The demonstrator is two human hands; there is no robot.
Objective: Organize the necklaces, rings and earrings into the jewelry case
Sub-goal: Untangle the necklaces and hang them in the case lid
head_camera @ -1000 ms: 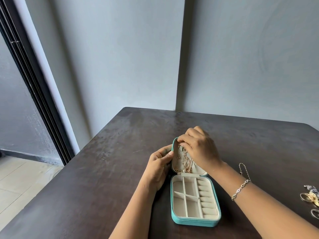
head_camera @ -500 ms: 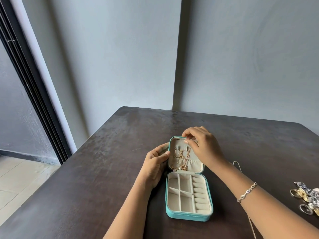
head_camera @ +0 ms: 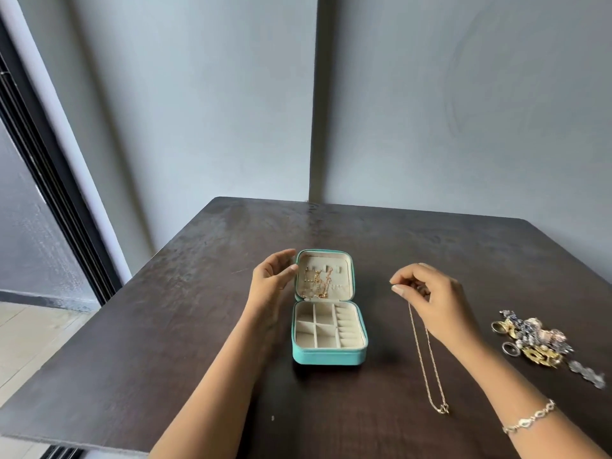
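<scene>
Partly, the necklace (head_camera: 443, 409) hides within the right hand's (head_camera: 433, 303) grip.

A dark brown wooden table (head_camera: 172, 326) stands in a corner against grey walls. Near its middle sits 1 open teal jewelry case (head_camera: 328, 356), its lid upright and its cream lining showing. To the right, well apart from the case, a thin gold chain necklace (head_camera: 428, 359) trails over the wood. Further right lies 1 heap of rings and earrings (head_camera: 536, 341), gold and silver.
</scene>
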